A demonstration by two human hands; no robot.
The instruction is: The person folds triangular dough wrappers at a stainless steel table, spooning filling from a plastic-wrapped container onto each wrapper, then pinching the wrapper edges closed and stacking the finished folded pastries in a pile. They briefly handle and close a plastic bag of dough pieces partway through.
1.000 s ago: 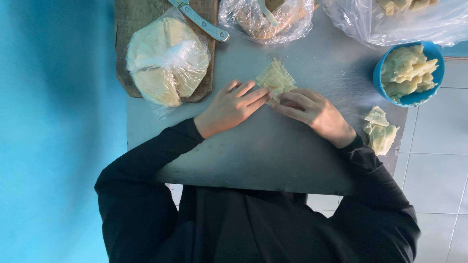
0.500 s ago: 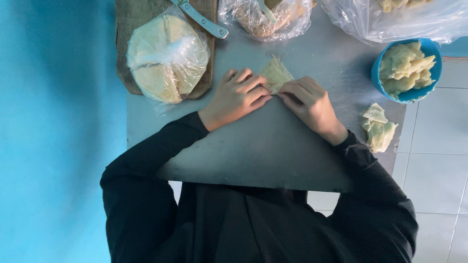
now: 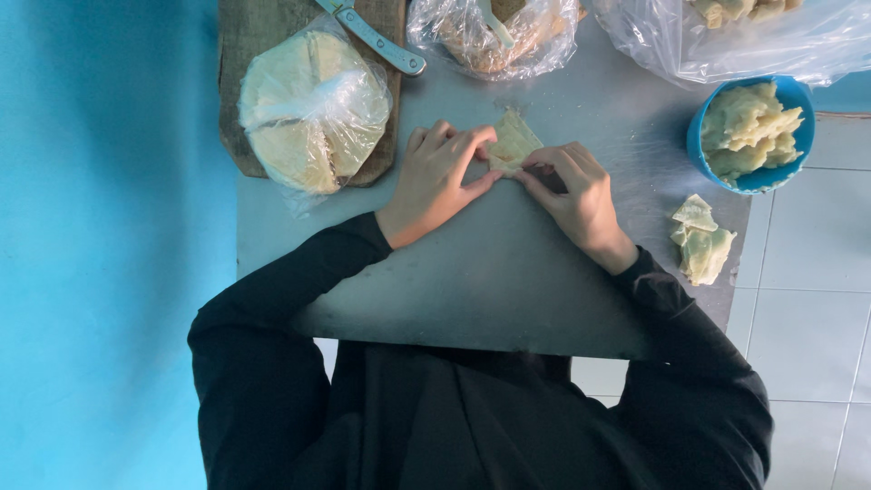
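Dough sheet (image 3: 513, 141) now pinched between both hands.
Left hand (image 3: 440, 177) and right hand (image 3: 573, 195) have been drawn closer together since a second ago, fingertips grasping its lower edge.

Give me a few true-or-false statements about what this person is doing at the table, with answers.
1. Both hands touch the dough piece. True: left hand and right hand pinch it.
2. The blue bowl is empty. False: it holds folded dough pieces.
3. A bagged stack of pale rounds lies on the wooden board. True.
4. The folded pieces by the bowl sit in a bag. False: they lie bare on the table.
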